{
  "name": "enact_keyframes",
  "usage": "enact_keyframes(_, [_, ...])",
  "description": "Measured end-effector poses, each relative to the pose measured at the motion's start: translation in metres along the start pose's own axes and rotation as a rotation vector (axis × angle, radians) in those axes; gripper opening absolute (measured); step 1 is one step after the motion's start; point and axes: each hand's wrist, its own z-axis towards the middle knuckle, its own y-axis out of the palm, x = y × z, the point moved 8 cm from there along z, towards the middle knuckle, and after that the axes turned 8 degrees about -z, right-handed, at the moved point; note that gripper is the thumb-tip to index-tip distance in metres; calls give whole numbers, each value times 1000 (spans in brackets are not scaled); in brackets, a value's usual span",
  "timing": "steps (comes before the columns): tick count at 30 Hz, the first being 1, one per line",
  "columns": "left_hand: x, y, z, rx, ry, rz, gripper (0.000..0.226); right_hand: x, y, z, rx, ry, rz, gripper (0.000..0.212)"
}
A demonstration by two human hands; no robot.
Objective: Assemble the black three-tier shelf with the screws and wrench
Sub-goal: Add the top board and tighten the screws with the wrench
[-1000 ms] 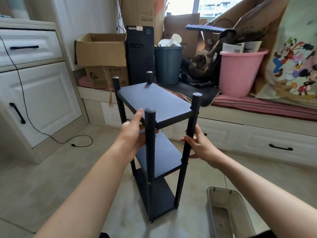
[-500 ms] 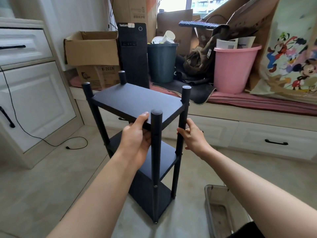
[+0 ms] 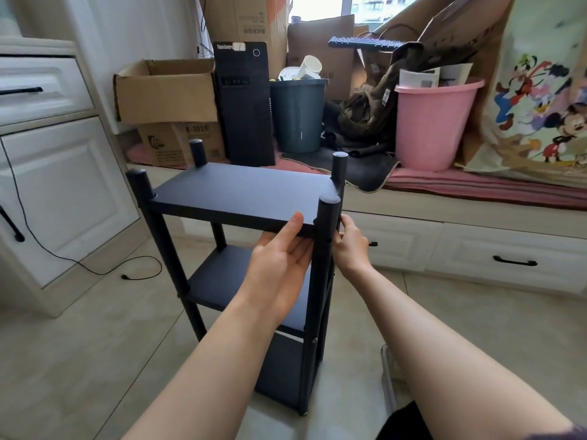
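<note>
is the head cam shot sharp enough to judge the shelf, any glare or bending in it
Head view: the black shelf and both hands are sharp, left hand on the top board's front edge, right hand at the near right post. The window is blown out to white. Wide-angle bending shows in the leaning cabinet. Light is soft daylight, with only faint shadows.
</note>
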Motion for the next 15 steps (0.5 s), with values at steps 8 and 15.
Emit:
enact_keyframes(8, [-2, 3, 7, -10, -15, -28, 44, 9, 1, -3, -80, 93, -91, 27])
enact_keyframes(15, [0, 2, 12, -64, -16, -16, 31, -19, -17, -31, -237, 2, -195, 32])
